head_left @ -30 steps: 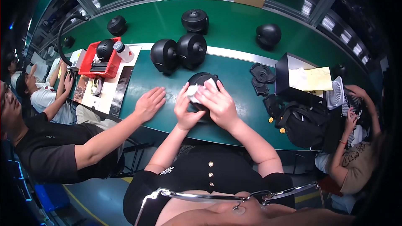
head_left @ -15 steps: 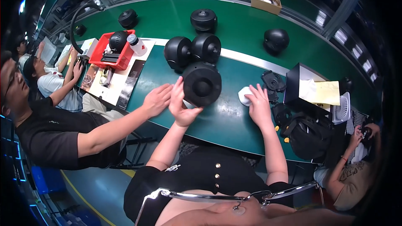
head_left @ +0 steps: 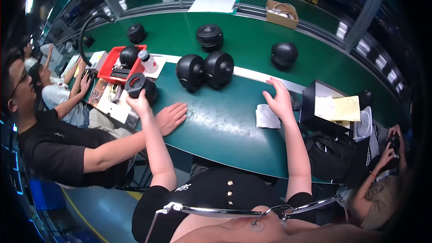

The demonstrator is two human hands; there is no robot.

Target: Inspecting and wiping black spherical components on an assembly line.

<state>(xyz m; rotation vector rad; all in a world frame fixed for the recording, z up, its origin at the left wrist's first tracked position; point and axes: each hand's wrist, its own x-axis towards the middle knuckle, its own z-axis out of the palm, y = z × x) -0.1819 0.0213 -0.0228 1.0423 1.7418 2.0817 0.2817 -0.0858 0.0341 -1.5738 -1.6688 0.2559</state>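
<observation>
The fingers (head_left: 274,84) of the right hand (head_left: 281,102) are loosely spread, the thumb apart from them, and they have hold of nothing. Just beside this hand, on the smooth green tabletop (head_left: 216,130), lies a white wipe (head_left: 267,116), thin, almost square and with soft creases.

The left hand (head_left: 139,104) is closed upon a black rounded housing (head_left: 150,91); its thumb shows at the near side, but the other fingers are mostly hidden. The housing is tilted, with a ring-like face and a round recess turned upward. It is near the red plastic bin (head_left: 106,66); I cannot tell whether it touches the surface under it.

A co-worker's hand (head_left: 172,118) rests flat on the tabletop, close to the person's left forearm. Farther away, two matte black housings (head_left: 219,70), bulging like balls with flatter round ends, stand side by side near the pale strip (head_left: 252,74) which borders the green belt (head_left: 249,31).
</observation>
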